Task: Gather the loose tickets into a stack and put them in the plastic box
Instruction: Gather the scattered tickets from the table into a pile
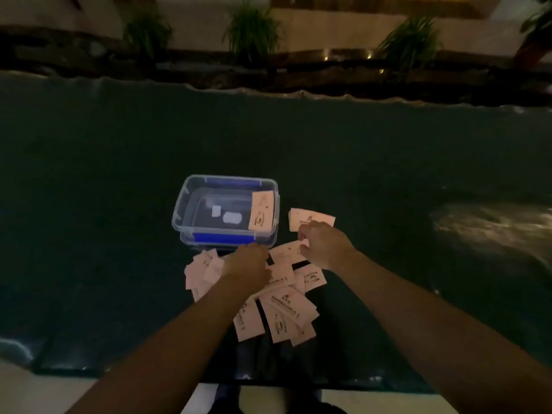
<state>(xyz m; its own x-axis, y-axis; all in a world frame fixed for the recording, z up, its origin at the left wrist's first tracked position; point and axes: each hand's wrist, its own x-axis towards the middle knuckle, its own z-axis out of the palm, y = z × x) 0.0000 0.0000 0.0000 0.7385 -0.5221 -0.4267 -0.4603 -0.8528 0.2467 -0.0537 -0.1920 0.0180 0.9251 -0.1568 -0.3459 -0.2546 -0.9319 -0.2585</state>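
A clear plastic box [182, 204] with blue clips stands on the dark table, and one ticket [261, 215] leans inside against its right wall. Several loose pale tickets [286, 309] lie scattered in front of the box. My left hand [248, 268] rests palm down on the pile just below the box, fingers curled over a ticket. My right hand [324, 245] reaches to the right of the box, its fingertips pinching the near edge of a ticket [310, 218] that lies apart from the pile.
The dark glossy table [119, 174] stretches wide on all sides. Its near edge [149, 373] runs close to my body. Potted plants [254, 31] and a dark ledge stand beyond the far edge. The light is dim.
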